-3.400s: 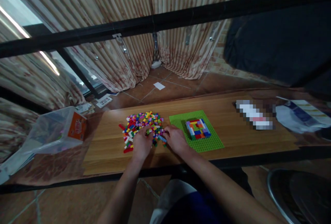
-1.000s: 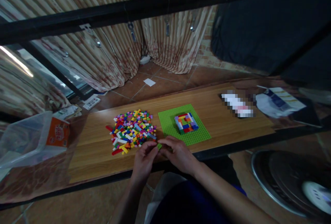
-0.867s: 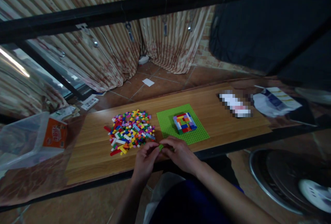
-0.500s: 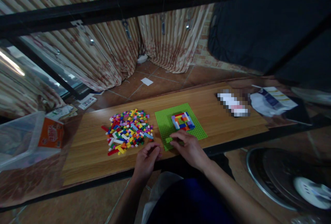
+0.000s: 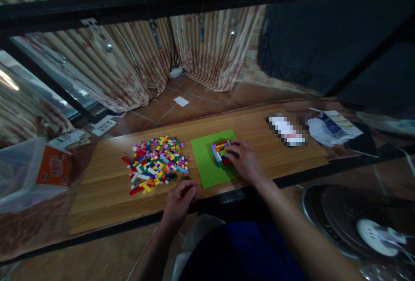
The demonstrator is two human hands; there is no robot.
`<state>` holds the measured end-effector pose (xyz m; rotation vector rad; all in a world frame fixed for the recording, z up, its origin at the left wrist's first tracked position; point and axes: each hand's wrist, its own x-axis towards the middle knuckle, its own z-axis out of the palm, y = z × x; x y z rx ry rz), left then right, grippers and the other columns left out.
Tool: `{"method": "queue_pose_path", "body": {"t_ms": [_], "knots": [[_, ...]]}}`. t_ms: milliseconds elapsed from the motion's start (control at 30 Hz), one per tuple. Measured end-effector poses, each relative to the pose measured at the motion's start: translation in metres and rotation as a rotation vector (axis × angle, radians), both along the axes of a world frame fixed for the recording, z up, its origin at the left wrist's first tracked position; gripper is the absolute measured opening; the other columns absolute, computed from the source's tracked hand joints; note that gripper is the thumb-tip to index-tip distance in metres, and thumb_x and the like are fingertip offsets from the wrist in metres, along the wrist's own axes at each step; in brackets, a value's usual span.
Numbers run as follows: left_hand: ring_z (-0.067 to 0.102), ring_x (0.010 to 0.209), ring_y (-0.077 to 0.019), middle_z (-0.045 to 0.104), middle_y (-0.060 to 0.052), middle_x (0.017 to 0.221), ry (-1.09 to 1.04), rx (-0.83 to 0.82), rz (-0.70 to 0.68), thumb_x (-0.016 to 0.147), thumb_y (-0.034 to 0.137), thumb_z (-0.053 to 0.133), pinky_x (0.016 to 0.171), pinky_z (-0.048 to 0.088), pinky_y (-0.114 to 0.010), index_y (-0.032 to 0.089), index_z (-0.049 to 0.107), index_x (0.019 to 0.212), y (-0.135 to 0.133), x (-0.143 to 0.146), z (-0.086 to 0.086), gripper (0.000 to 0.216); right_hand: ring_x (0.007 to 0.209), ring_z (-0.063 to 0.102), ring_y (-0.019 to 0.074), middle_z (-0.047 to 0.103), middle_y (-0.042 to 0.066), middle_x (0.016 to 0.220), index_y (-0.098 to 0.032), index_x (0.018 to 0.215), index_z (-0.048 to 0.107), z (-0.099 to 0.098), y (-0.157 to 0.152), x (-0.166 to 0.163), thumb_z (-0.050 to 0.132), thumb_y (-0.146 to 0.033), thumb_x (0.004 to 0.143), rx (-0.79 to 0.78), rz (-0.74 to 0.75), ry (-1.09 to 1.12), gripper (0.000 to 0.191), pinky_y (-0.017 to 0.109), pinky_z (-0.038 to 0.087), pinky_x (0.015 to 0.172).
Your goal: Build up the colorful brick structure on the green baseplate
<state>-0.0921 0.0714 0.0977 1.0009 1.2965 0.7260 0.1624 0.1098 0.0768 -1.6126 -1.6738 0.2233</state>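
Observation:
A green studded baseplate (image 5: 205, 169) lies on the wooden board. On it stands a small square structure of stacked toy bricks (image 5: 218, 156) in red, white, blue and other colours. My right hand (image 5: 245, 160) reaches over the structure's right side, with thumb and fingers pinched at its middle. A light green brick (image 5: 223, 152) shows at the fingertips; the hand covers part of it. My left hand (image 5: 181, 196) rests at the board's front edge, left of the baseplate, fingers curled together. Whatever may be in them is hidden.
A heap of loose, many-coloured bricks (image 5: 158, 164) spreads over the wooden board (image 5: 97, 194) to the left. A clear plastic bin (image 5: 22, 173) with an orange label stands at far left. A pixelated phone-like object (image 5: 287, 129) and a white-and-blue packet (image 5: 333, 127) lie right.
My right hand has moved up and away from the baseplate's near edge to the brick structure, taking the light green brick along. My left hand stays nearly where it was.

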Motion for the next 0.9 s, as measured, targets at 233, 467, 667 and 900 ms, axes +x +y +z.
{"method": "queue_pose_path", "body": {"t_ms": [233,467,667,900], "knots": [[0.063,0.067,-0.0146,0.067,-0.003,0.075,0.029,0.014,-0.044,0.070,0.041,0.069,0.064,0.050,-0.026,0.016,0.065,0.089,0.002,-0.002,-0.004,0.032,0.109,0.054,0.0277,0.058,0.009,0.114,-0.028,0.096,0.075,-0.012,0.002,0.001,0.064,-0.028,0.084,0.005,-0.010,-0.028,0.016,0.050,0.046,0.095],[0.064,0.083,-0.0193,0.067,-0.007,0.093,0.285,0.428,-0.225,0.087,0.032,0.055,0.076,0.052,-0.033,0.019,0.065,0.106,0.004,0.021,0.004,0.026,0.109,0.053,0.0275,0.058,0.010,0.115,-0.026,0.095,0.076,-0.010,0.002,0.000,0.064,-0.028,0.084,0.013,-0.023,-0.034,0.016,0.047,0.046,0.095],[0.056,0.106,-0.0249,0.059,-0.010,0.112,0.831,0.856,-0.420,0.090,0.026,0.054,0.094,0.047,-0.041,0.022,0.050,0.135,0.022,0.075,0.010,0.045,0.109,0.054,0.0275,0.059,0.010,0.114,-0.026,0.096,0.076,-0.009,0.002,0.001,0.063,-0.028,0.085,0.009,-0.009,-0.021,0.017,0.047,0.046,0.095],[0.054,0.102,-0.0252,0.055,-0.010,0.111,1.105,0.892,-0.493,0.093,0.035,0.053,0.081,0.049,-0.036,0.024,0.042,0.140,0.031,0.095,-0.001,0.050,0.111,0.056,0.0255,0.058,0.009,0.115,-0.026,0.092,0.076,-0.013,0.004,0.001,0.066,-0.028,0.083,0.010,-0.016,0.061,0.014,0.045,0.047,0.097]]}}
